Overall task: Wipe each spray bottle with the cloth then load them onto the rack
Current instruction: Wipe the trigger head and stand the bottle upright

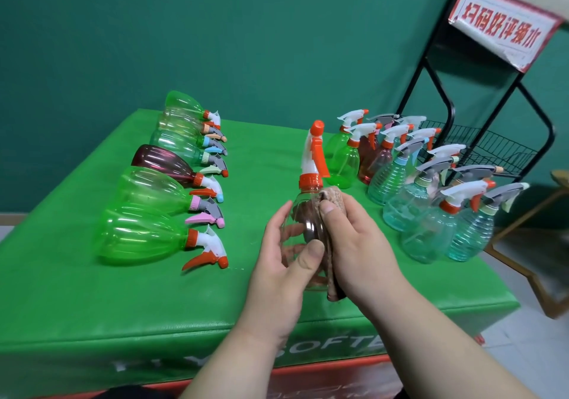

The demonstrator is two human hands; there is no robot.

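Item: clear spray bottle (303, 204), orange-and-white trigger, standing upright at the middle of the green table (123, 300).
- left grip (286, 254): curling round the bottle's body.
- right grip (354, 244): pinching the brown cloth (331, 197) against the bottle's side.
- lying bottles (154, 189): resting in a row at left.
- standing bottles (415, 189): clustering at right beside the black wire rack (480, 143).

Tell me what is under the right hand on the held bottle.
A brown cloth, pressed against the clear bottle by the right hand; its ends show above the thumb and below the palm. Its middle is covered by the hand.
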